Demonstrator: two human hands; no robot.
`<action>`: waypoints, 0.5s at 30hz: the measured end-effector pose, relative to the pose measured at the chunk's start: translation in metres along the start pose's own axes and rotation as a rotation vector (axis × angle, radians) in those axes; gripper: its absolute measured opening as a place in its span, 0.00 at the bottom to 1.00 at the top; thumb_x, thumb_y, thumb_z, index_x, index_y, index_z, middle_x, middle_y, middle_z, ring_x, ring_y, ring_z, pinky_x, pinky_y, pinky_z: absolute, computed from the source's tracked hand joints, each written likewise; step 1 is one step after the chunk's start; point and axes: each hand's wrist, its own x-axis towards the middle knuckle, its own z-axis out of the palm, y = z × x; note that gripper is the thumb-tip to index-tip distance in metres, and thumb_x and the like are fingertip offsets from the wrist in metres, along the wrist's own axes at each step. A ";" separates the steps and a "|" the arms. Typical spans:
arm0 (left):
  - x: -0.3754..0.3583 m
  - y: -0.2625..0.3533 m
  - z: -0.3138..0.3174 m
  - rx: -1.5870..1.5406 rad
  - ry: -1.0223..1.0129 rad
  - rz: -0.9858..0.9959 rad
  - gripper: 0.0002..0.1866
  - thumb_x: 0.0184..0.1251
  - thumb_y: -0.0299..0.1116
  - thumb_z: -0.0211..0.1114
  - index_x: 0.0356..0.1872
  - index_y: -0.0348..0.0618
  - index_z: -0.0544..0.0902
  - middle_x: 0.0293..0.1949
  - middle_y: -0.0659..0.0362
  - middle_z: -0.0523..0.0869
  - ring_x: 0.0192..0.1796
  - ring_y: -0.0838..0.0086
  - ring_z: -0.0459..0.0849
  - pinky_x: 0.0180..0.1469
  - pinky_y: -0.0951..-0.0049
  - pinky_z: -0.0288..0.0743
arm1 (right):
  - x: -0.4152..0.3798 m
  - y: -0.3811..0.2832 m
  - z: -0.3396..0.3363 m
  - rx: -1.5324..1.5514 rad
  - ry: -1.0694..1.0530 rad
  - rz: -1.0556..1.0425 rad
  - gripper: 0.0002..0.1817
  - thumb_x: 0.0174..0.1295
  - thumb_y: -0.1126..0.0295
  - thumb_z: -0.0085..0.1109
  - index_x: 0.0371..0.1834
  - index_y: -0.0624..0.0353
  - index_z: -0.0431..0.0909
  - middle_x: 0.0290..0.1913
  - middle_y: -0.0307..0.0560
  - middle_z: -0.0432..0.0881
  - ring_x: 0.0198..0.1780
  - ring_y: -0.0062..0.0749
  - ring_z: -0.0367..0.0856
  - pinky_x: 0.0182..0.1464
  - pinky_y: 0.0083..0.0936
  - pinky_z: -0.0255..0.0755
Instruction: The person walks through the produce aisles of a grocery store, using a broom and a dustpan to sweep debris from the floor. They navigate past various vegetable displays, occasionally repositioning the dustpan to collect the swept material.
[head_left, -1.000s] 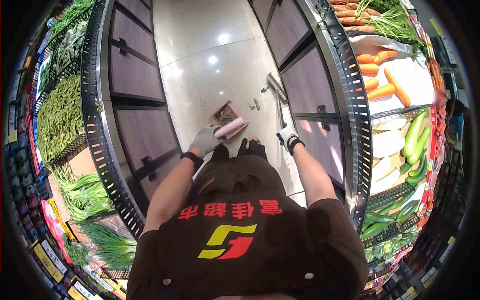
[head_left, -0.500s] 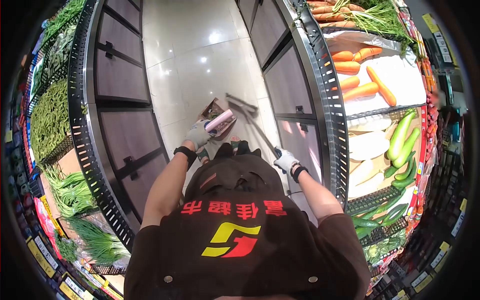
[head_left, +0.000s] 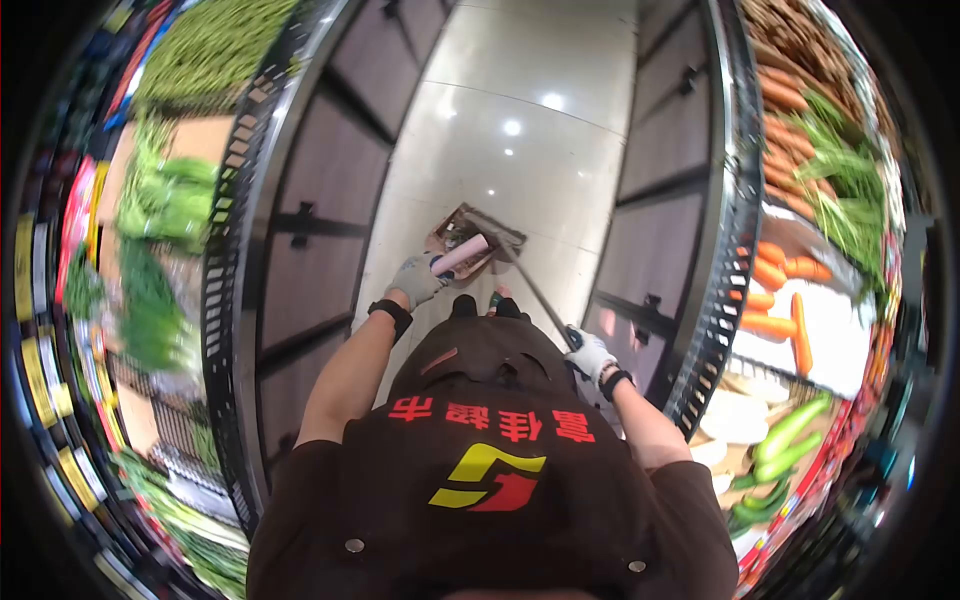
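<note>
My left hand (head_left: 420, 280), in a pale work glove, is closed around the pink tube-shaped handle (head_left: 462, 254) of a dustpan. Below it the reddish-brown dustpan (head_left: 440, 236) is on the tiled floor, with dark and greenish debris inside, partly hidden by the handle. My gloved right hand (head_left: 590, 352) is wrapped round the long thin stick of a broom (head_left: 535, 290). That stick slants away from me to the broom head (head_left: 508, 232), which overlaps the dustpan's right side.
Dark cabinet fronts (head_left: 318, 200) line the aisle's left side and similar panels (head_left: 655, 235) its right. Above them are black slatted crate edges (head_left: 232, 170) with greens (head_left: 165, 195), carrots (head_left: 785, 320) and green gourds (head_left: 790, 440). Shiny floor tiles (head_left: 540, 150) stretch ahead.
The view has turned, shifting the shelves. The broom head has come in toward the dustpan and now overlaps it. Both hands keep their holds.
</note>
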 end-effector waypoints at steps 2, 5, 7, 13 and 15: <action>-0.037 -0.025 -0.007 -0.033 0.050 -0.053 0.17 0.53 0.44 0.67 0.39 0.43 0.81 0.38 0.50 0.82 0.39 0.55 0.81 0.44 0.61 0.72 | 0.015 -0.015 -0.012 0.117 -0.069 0.174 0.34 0.48 0.73 0.61 0.64 0.51 0.68 0.23 0.42 0.78 0.16 0.24 0.74 0.14 0.25 0.67; -0.107 -0.046 -0.015 -0.117 0.127 -0.199 0.16 0.54 0.43 0.66 0.39 0.44 0.81 0.39 0.50 0.82 0.42 0.55 0.80 0.45 0.61 0.72 | 0.051 -0.046 -0.022 0.158 -0.008 0.145 0.28 0.46 0.71 0.62 0.55 0.56 0.74 0.21 0.46 0.79 0.17 0.30 0.76 0.18 0.27 0.70; -0.155 -0.071 -0.011 -0.181 0.138 -0.247 0.15 0.54 0.40 0.65 0.39 0.44 0.79 0.40 0.48 0.80 0.42 0.51 0.78 0.46 0.58 0.71 | 0.088 -0.066 -0.011 0.374 -0.056 0.217 0.12 0.49 0.73 0.61 0.37 0.56 0.74 0.15 0.41 0.72 0.13 0.29 0.70 0.13 0.27 0.63; -0.296 -0.124 0.002 -0.252 0.362 -0.447 0.15 0.53 0.40 0.66 0.39 0.43 0.81 0.37 0.49 0.81 0.40 0.52 0.80 0.44 0.57 0.71 | 0.171 -0.149 0.053 0.651 -0.106 0.442 0.09 0.53 0.78 0.55 0.29 0.51 0.66 0.14 0.40 0.68 0.11 0.27 0.64 0.12 0.26 0.54; -0.328 -0.138 0.004 -0.298 0.335 -0.568 0.16 0.52 0.41 0.66 0.38 0.42 0.81 0.36 0.49 0.82 0.40 0.53 0.80 0.44 0.58 0.72 | 0.178 -0.171 0.087 0.546 -0.119 0.359 0.09 0.52 0.78 0.55 0.29 0.51 0.65 0.14 0.40 0.68 0.12 0.27 0.64 0.12 0.26 0.54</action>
